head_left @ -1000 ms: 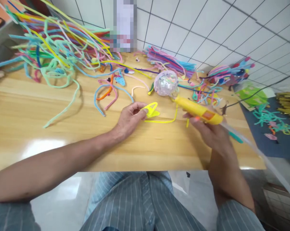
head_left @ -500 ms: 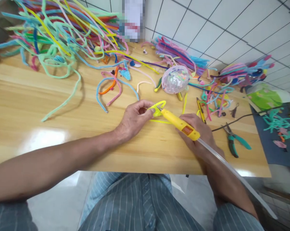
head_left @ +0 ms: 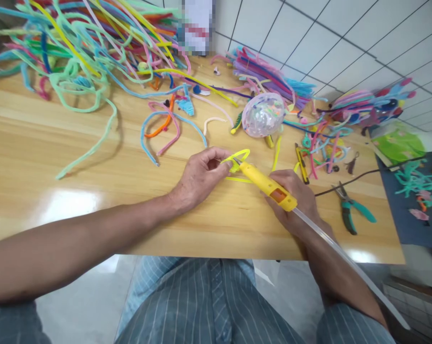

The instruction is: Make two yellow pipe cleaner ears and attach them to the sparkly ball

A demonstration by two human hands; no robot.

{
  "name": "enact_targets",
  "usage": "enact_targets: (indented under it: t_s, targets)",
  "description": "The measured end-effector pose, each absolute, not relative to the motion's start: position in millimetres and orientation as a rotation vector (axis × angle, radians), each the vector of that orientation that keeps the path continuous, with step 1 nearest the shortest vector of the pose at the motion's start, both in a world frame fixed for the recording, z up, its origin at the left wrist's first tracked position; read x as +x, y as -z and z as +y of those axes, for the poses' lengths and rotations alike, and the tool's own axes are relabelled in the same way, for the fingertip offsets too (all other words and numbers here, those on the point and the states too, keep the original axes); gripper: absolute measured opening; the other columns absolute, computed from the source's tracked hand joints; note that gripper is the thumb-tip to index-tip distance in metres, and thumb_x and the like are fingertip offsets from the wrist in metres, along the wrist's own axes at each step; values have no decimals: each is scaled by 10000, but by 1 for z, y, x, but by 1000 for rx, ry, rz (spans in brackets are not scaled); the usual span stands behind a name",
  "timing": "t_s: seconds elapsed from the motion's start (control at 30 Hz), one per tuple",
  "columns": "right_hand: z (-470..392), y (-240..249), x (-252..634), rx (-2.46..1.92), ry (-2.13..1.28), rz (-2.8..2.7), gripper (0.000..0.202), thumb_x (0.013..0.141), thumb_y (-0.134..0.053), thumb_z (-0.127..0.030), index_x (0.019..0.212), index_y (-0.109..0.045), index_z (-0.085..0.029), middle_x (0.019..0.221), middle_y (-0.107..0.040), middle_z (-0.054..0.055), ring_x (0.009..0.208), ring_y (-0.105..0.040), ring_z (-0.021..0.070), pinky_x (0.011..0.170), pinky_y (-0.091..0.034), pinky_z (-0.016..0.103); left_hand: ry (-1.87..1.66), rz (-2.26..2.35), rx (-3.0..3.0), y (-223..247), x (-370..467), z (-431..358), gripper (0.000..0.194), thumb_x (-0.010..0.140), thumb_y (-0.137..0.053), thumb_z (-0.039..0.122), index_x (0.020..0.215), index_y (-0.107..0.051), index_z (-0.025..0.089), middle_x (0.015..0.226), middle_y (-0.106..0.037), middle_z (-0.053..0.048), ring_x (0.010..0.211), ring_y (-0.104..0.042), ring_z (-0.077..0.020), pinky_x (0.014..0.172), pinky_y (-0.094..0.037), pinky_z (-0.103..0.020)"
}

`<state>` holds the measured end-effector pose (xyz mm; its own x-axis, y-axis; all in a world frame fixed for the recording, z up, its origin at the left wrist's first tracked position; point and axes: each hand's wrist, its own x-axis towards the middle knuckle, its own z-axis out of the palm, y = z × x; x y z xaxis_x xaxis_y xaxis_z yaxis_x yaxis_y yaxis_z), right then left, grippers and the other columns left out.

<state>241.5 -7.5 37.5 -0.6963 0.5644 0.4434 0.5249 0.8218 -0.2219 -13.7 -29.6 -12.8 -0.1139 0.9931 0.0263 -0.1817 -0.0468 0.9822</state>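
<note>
My left hand [head_left: 203, 174] pinches a small yellow piece of bent pipe cleaner [head_left: 241, 155] between thumb and forefinger, just above the table. A loop of it sticks out to the right. My right hand [head_left: 292, 198] grips a yellow hot glue gun [head_left: 264, 181], its fingers partly hidden behind the body. The nozzle points up and left and meets the yellow piece near my left fingertips; whether it touches I cannot tell. A long clear glue stick [head_left: 348, 265] runs out of the gun's back end over my right forearm. A straight yellow strand lies below the piece.
Pliers [head_left: 348, 208] and a yellow utility knife [head_left: 301, 164] lie to the right, with a black cord [head_left: 355, 180] between them. Behind stands a clear dome full of bits [head_left: 263, 114]. Heaps of pipe cleaners [head_left: 90, 43] spread at the back left; a bundle [head_left: 269, 79] lies near the tiled wall.
The view has shifted slightly. Both hands, the yellow piece and the glue gun keep nearly the same positions, with the nozzle still at the piece.
</note>
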Motion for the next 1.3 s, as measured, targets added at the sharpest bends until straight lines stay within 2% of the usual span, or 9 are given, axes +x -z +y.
enact_targets:
  t_s: [0.1, 0.37, 0.57, 0.93, 1.3]
  targets:
    - [-7, -40, 240, -798, -114, -2516, 378, 998, -665, -179, 1330, -550, -318, 1083, -742, 55, 947, -781, 275, 709, -650, 383, -1396, 1124, 1053, 12, -13, -30, 307, 849, -853, 435, 984, -788, 167, 879, -779, -37, 744, -693, -151, 680, -560, -254]
    - [-5, -31, 241, -789, -141, -2461, 313, 985, -653, -213, 1269, -570, -316, 1045, -744, 45, 910, -774, 278, 667, -625, 381, -1368, 1135, 1070, 11, -15, -31, 300, 874, -821, 425, 1016, -798, 162, 883, -781, -44, 760, -708, -161, 693, -567, -266]
    - [-8, -40, 238, -870, -173, -2512, 241, 1005, -648, -239, 1224, -591, -321, 1023, -758, 40, 923, -783, 290, 695, -636, 400, -1371, 1134, 1058, 12, -15, -31, 308, 871, -835, 439, 1016, -797, 170, 893, -786, -48, 762, -710, -162, 684, -567, -265]
    - [-4, -29, 244, -838, -160, -2464, 310, 973, -677, -221, 1248, -590, -333, 1028, -735, 39, 912, -758, 286, 687, -619, 395, -1381, 1143, 1062, 7, -15, -32, 268, 846, -825, 411, 967, -800, 172, 839, -766, -34, 703, -645, -139, 660, -534, -252]
    - [-4, -37, 239, -798, -115, -2511, 303, 978, -662, -186, 1232, -546, -303, 997, -723, 42, 870, -755, 269, 643, -599, 371, -1369, 1140, 1063, 9, -15, -32, 281, 851, -828, 420, 981, -796, 172, 867, -771, -45, 744, -679, -157, 676, -550, -262]
